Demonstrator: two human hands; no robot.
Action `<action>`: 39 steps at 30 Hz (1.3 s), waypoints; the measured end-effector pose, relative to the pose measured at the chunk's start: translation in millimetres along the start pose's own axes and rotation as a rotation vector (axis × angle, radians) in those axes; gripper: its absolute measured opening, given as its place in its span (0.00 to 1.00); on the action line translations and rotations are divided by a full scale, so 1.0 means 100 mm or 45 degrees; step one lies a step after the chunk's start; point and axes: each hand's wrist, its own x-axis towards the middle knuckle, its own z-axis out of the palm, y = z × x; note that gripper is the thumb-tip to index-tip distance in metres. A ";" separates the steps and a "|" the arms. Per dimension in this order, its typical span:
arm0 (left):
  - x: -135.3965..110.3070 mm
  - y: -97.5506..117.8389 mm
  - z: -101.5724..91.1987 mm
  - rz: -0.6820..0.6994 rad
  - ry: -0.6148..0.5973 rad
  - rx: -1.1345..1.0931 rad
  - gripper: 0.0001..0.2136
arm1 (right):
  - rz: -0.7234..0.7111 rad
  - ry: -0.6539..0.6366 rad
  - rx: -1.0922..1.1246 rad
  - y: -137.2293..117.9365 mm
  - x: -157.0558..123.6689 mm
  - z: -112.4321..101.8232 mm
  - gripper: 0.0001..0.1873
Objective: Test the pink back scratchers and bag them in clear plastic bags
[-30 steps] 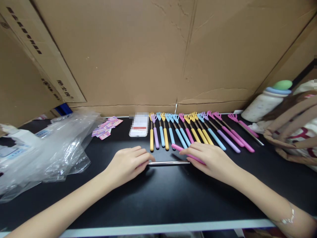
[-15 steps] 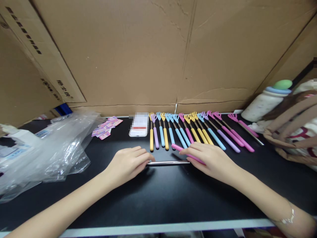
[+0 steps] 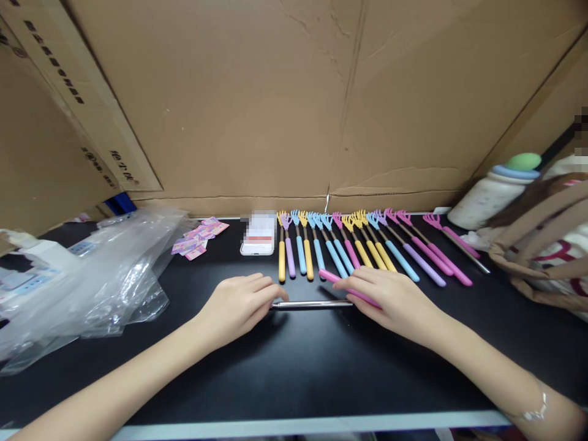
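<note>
A telescopic back scratcher lies across the black table point(image 3: 294, 367) in front of me, its metal rod point(image 3: 312, 304) stretched between both hands. My left hand point(image 3: 236, 304) covers the rod's left end, fingers curled over it. My right hand point(image 3: 390, 297) is closed on the scratcher's pink handle point(image 3: 331, 277), whose tip pokes out past the fingers. Just behind the hands lies a row of several back scratchers point(image 3: 362, 245) with yellow, purple, blue and pink handles, claws pointing to the cardboard wall.
Cardboard sheets point(image 3: 275, 98) wall in the back and left. Crumpled clear plastic bags point(image 3: 92, 282) and small pink cards point(image 3: 197, 237) lie at the left, a white phone point(image 3: 258, 240) beside the row. A bottle point(image 3: 493, 190) and a striped bag point(image 3: 546, 245) stand at the right.
None apart from a slight shift of the camera; both hands and the rod stay where they were.
</note>
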 end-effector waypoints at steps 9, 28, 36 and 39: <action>0.00 0.00 -0.01 0.012 0.014 0.006 0.13 | 0.009 -0.025 0.004 0.00 -0.01 0.00 0.15; 0.00 -0.01 0.05 0.011 0.054 0.005 0.10 | -0.001 -0.010 -0.002 -0.01 -0.01 0.01 0.15; 0.00 0.00 0.07 0.062 0.070 0.013 0.10 | -0.007 -0.010 -0.020 0.00 0.00 0.00 0.16; 0.00 -0.01 0.07 0.063 0.072 0.018 0.10 | -0.007 -0.007 -0.025 0.00 0.00 0.01 0.16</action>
